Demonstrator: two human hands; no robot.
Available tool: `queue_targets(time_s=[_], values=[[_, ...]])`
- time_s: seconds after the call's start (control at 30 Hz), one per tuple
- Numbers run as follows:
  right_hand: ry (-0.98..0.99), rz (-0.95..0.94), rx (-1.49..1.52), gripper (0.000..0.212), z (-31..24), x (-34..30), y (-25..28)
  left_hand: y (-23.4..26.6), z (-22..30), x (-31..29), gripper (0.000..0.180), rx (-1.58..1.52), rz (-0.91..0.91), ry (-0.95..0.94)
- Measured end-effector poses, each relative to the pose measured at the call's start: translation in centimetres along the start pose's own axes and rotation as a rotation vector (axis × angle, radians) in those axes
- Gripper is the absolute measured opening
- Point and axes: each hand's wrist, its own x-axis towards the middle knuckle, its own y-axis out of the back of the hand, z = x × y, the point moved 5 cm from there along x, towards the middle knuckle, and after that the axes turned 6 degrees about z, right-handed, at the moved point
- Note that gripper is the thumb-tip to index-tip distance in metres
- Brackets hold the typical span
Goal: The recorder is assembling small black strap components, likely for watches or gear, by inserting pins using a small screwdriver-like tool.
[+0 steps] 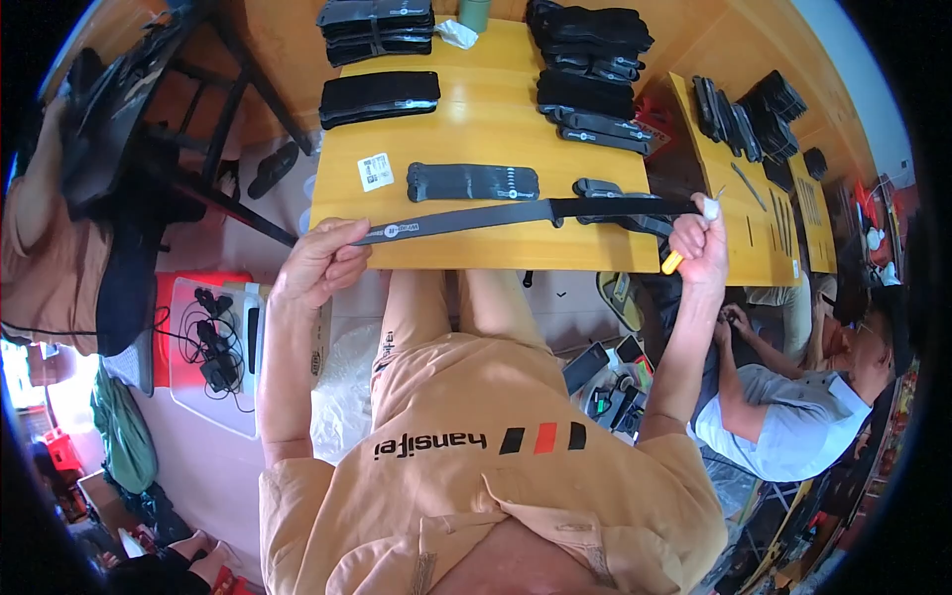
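A long black strap [466, 219] stretches between my two hands over the near edge of the yellow table. Its left half looks flat and greyish with a pale print; the right half is darker, with a small step where the two meet. My left hand [322, 260] is closed on the left end. My right hand [700, 246] pinches the right end, and a thin tool with a yellow handle [672, 263] is held in the same fist. White wrapping covers one right fingertip. Just beyond the strap lie a flat stack of black straps [473, 182] and another small bundle [597, 188].
More black strap stacks stand at the back left [379, 96] and back right [587, 94]. A white label [376, 172] lies on the yellow table [476, 109]. To the right, a co-worker [793, 416] sits by another table [773, 238]. A bin of cables [213, 357] is at left.
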Motion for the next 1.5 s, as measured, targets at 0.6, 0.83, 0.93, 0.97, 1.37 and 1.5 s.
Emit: queue_targets(time_s=[0.6,0.83,0.93,0.97,1.37,1.5], values=[[0.869,0.279,-1.205,0.013,-6.6,-3.1,-3.7,9.3,-3.8,0.8,0.023,-0.024,0.734,-0.396],[0.777,0.260,-1.113,0.022,-4.3,-2.9,-3.8,10.5,-7.1,1.4,0.022,0.813,1.221,-0.440],[0.665,0.224,-1.080,0.021,-3.5,-3.4,-4.5,9.4,-6.0,0.6,0.024,1.199,1.399,-0.558],[0.664,0.189,-1.006,0.017,-3.1,-3.5,-4.8,8.4,-5.2,0.1,0.023,1.286,1.475,-0.567],[0.396,-0.731,-0.948,0.025,7.5,-7.7,-14.5,-12.0,-0.5,-0.9,0.028,0.839,0.301,-1.062],[0.345,-0.590,-1.131,0.026,8.5,-5.7,-12.0,-9.1,-6.0,2.6,0.022,0.560,-0.060,-0.210]])
